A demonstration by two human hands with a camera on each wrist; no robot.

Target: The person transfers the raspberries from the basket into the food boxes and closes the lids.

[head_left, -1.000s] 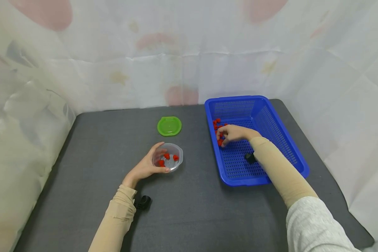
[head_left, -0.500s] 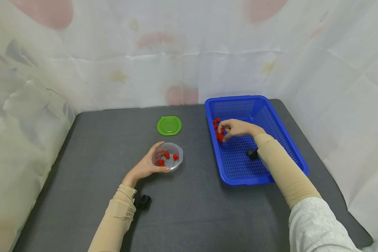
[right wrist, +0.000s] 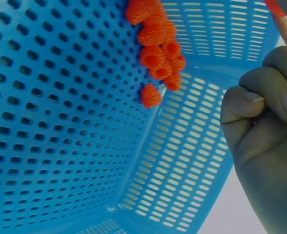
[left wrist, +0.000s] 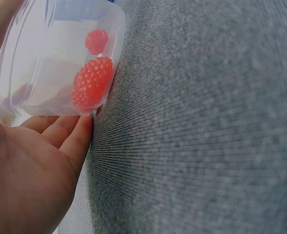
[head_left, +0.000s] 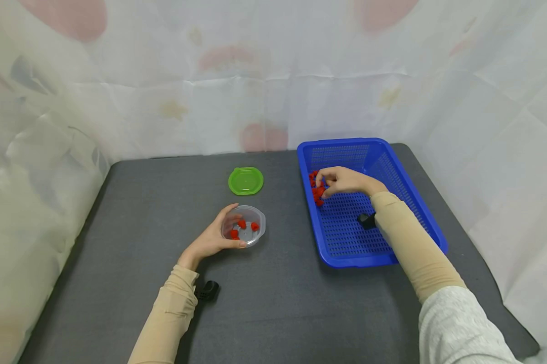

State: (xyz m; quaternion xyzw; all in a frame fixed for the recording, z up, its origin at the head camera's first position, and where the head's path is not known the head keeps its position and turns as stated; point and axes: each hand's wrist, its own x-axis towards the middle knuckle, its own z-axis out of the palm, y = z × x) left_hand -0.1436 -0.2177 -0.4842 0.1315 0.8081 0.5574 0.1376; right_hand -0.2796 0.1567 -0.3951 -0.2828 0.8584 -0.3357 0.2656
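My left hand grips a clear plastic tub on the table, thumb at its near side and fingers round the far side. Several red raspberries lie inside the tub. Over the blue basket, on its left side, my right hand pinches a raspberry, only partly visible at the upper corner of the right wrist view. The other fingers of that hand are curled in. Below it, more raspberries sit in a cluster along the basket's left wall.
A green lid lies flat on the dark grey table, behind the tub. White patterned curtains enclose the table at the back and sides. Black wrist cameras sit under both wrists.
My right hand has lifted and shifted slightly back from the near part of the raspberry cluster, with a raspberry pinched in its fingertips. The left hand and tub have stayed in place.
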